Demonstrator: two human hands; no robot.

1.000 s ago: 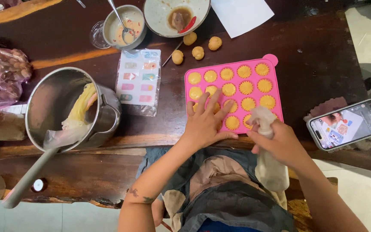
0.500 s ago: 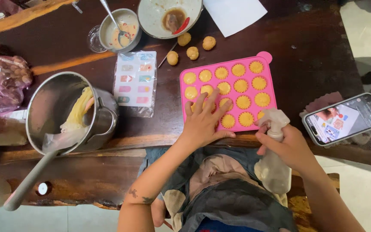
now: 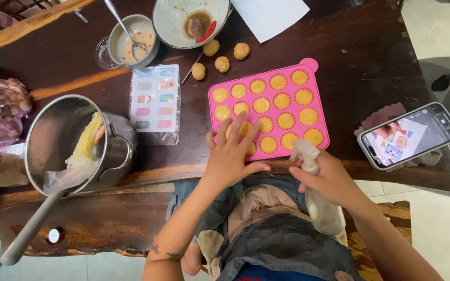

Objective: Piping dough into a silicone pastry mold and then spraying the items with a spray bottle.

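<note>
Piping step nearly done — left hand (image 3: 230, 156) spread flat, steadying pink silicone mould tray (image 3: 320, 136); right hand (image 3: 332, 179) squeezing translucent piping bag (image 3: 319, 205). Next, likely — aim nozzle at an unfilled cup.

Both my forearms are bare, no sleeves, watch or rings that I can make out. My left hand (image 3: 230, 156) and right hand (image 3: 329, 179) wear no gloves. A small dark tattoo marks my left forearm near the elbow.
</note>
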